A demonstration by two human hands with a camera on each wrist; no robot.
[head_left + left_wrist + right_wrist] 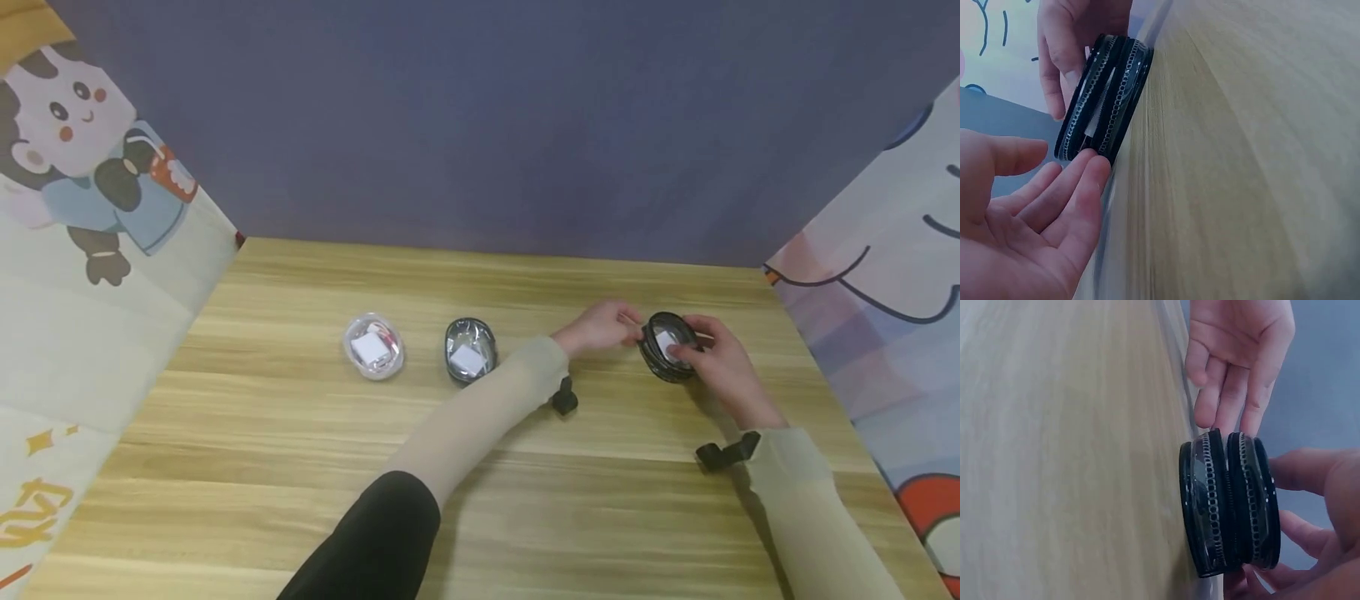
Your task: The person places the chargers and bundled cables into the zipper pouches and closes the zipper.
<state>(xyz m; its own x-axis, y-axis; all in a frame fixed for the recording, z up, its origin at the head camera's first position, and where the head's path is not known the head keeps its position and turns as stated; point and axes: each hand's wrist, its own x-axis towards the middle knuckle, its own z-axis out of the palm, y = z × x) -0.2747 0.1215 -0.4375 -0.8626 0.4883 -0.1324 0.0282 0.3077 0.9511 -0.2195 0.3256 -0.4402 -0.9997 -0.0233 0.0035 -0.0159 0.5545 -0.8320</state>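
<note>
A clear oval zip case with black trim [662,367] is in my right hand [723,367], thumb over its top and fingers round its far side. Through the clear top a white block shows inside. My left hand [600,327] is at the case's left side; in the left wrist view its fingertips [1094,172] are right at the lower edge, fingers extended and thumb apart. There a gap shows between the case's two halves, with something white inside. In the right wrist view, chain-like bands run round the sides of the case [1210,506].
Another black-trimmed clear case [471,350] with a white block lies left of my left forearm. Farther left is a white-trimmed clear case [373,347] holding a white block and a reddish item. The wooden table [570,517] meets a dark blue wall [495,125] behind.
</note>
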